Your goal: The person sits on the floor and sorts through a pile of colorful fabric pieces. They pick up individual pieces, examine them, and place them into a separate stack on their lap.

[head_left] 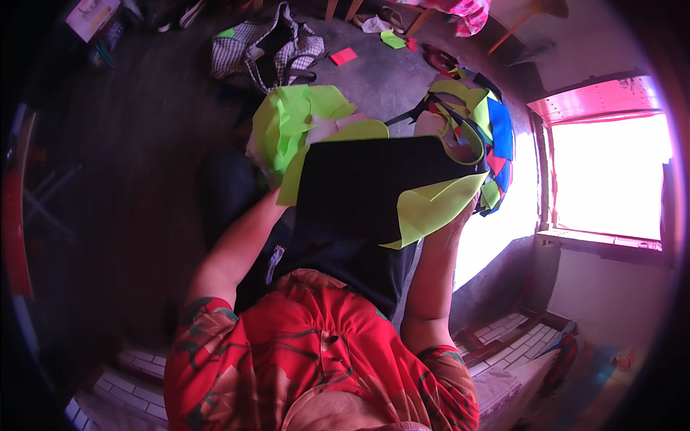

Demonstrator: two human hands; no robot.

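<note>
Spread in front of my torso is a black fabric piece with lime-green fabric along its edges. One lime-green flap folds over its right side. My left hand is at its left edge, mostly hidden behind the lime-green cloth. At the right edge, my right hand grips the piece from behind, its fingers mostly covered. Bunched lime-green fabric lies just beyond the left side. A heap of colourful fabric scraps in blue, green and red sits beyond the right side.
A checked bag lies on the dark floor ahead. Near it are a red scrap and a green scrap. Wooden furniture legs stand at the far side. To the right is a bright opening in the wall.
</note>
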